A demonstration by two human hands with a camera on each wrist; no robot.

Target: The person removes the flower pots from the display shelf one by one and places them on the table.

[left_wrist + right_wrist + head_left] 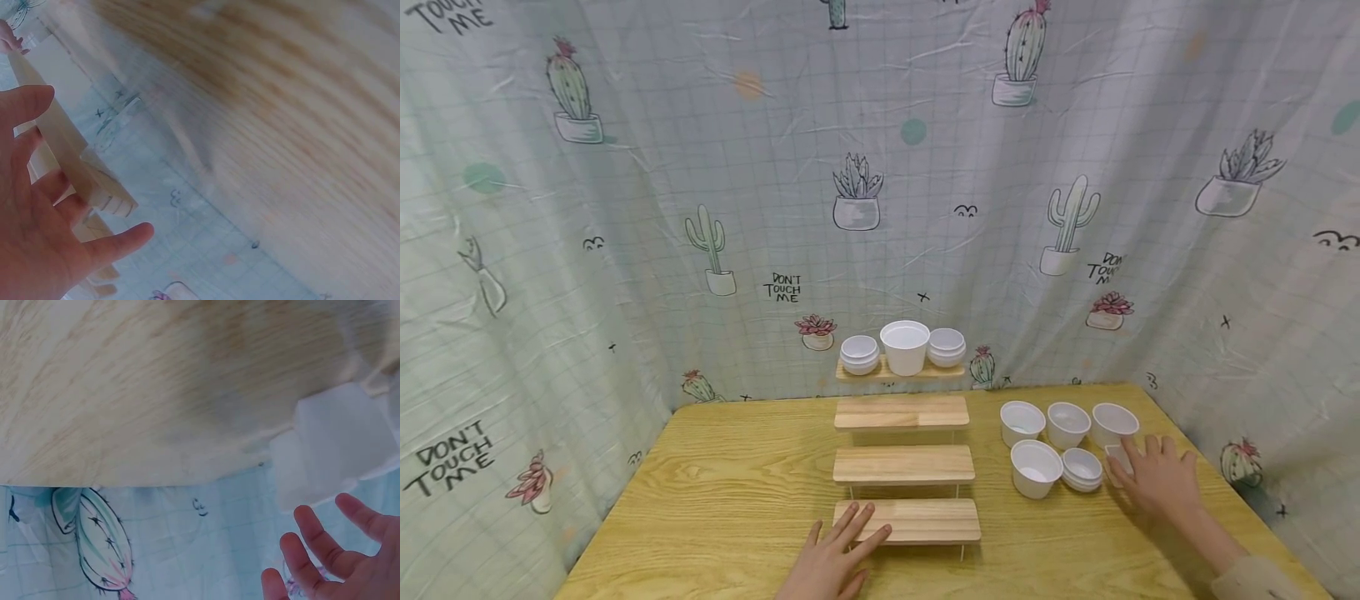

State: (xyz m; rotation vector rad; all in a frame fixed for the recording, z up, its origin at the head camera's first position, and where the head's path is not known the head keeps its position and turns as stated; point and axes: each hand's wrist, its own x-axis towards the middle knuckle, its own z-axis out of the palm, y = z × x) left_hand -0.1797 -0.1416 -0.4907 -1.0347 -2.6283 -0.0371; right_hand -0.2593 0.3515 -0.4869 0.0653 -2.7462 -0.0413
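Observation:
My left hand (833, 557) lies with fingers spread at the front left of the lowest wooden shelf board (925, 523); in the left wrist view, the fingers reach around a board's end (106, 194). On the right, my right hand (1161, 479) is over a small white angular pot (1117, 462), its fingers extended. That hand partly hides the pot in the head view. Seen from the right wrist, the fingers (312, 534) are spread beside the white pot (340, 431); whether they touch it I cannot tell. Beside it stand a ridged round white pot (1082, 471) and a taller pot (1036, 471).
Three round white pots (1068, 425) form a row behind these. The stepped wooden stand's top board (898, 372) carries a tall white pot (906, 346) between two ridged ones (860, 357). A cactus-print curtain (760, 167) hangs around the wooden table (722, 492).

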